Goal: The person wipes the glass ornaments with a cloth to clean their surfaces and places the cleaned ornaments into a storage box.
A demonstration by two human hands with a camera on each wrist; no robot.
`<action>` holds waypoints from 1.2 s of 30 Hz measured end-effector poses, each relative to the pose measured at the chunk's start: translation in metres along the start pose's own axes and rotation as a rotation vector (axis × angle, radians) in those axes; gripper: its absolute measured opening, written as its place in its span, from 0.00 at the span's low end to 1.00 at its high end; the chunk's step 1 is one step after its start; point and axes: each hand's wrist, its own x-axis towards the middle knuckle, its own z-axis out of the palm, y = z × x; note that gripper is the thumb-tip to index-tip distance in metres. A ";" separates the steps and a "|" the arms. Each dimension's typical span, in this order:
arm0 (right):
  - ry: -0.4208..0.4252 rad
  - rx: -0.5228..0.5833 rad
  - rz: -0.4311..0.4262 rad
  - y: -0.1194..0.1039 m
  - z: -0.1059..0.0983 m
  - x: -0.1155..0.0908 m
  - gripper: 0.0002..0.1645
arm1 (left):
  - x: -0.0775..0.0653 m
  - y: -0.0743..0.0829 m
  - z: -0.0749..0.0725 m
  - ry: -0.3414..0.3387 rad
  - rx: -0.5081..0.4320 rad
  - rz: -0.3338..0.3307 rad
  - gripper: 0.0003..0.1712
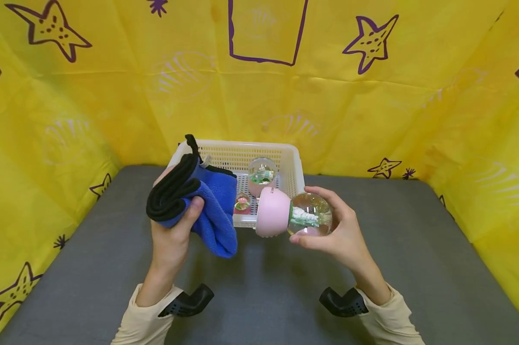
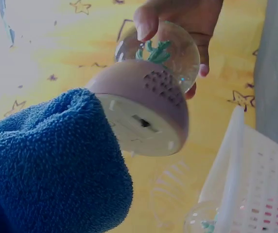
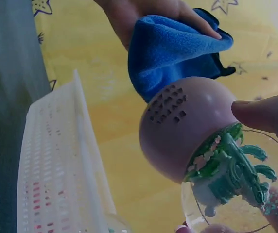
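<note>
My left hand point(image 1: 173, 239) grips a folded blue cloth point(image 1: 216, 206) with black edging, thumb on its front. In my right hand point(image 1: 339, 230) is a snow globe point(image 1: 273, 213), held by its clear dome, tipped on its side with the pink base toward the cloth. Green and white figures show inside the dome. The left wrist view shows the underside of the base point(image 2: 144, 126), with a small dark switch, beside the cloth point(image 2: 56, 165). In the right wrist view the cloth point(image 3: 173, 53) lies behind the base; whether they touch I cannot tell.
Behind the hands a white plastic basket point(image 1: 291, 158) stands on the grey table point(image 1: 393, 249). It contains another snow globe point(image 1: 262, 175) with a pink base and a smaller globe point(image 1: 242, 203). Yellow patterned fabric point(image 1: 259, 96) hangs around the back and sides.
</note>
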 end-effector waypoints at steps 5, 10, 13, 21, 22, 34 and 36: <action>-0.016 -0.128 -0.033 0.001 0.002 -0.001 0.51 | 0.001 0.003 -0.002 -0.033 0.079 -0.009 0.32; -0.038 -0.173 -0.045 0.003 0.004 -0.004 0.50 | -0.002 0.008 -0.004 -0.159 0.172 -0.016 0.33; -0.032 -0.185 -0.050 0.005 0.007 -0.005 0.49 | -0.006 0.009 -0.002 -0.333 0.277 0.000 0.37; 0.006 -0.326 -0.123 0.004 0.018 -0.006 0.46 | -0.026 -0.001 0.018 -0.763 0.732 0.126 0.47; 0.007 -0.332 -0.135 0.004 0.019 -0.007 0.46 | -0.028 -0.003 0.019 -0.758 0.753 0.139 0.48; -0.063 -0.339 -0.331 -0.004 0.021 -0.009 0.47 | -0.024 -0.013 0.013 -0.530 0.507 0.009 0.28; -0.067 -0.326 -0.321 -0.005 0.022 -0.009 0.47 | -0.022 -0.013 0.010 -0.512 0.509 -0.111 0.28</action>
